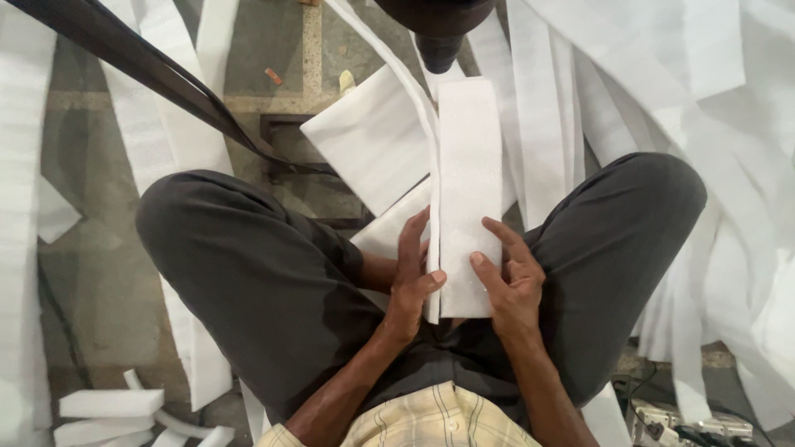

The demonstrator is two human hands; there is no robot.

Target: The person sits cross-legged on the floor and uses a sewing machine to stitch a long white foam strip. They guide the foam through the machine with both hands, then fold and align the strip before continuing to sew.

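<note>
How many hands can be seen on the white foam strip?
2. The left hand grips the foam strip's left edge; the right hand rests on its right edge. None seems hidden.

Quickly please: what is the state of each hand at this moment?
Left hand: closed on the left edge of the long white rectangular foam sheet.
Right hand: fingers spread, thumb pressing the same sheet; a full grip cannot be told.

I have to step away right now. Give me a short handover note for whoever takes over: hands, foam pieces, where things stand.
Left hand: fingers and thumb pinch the left edge of the white foam strip.
Right hand: thumb and fingers press on the strip's near right corner.
The strip lies lengthwise between the knees, over a wider foam sheet.
Cut foam blocks sit on the floor at the person's left; long foam ribbons trail on the right.
</note>
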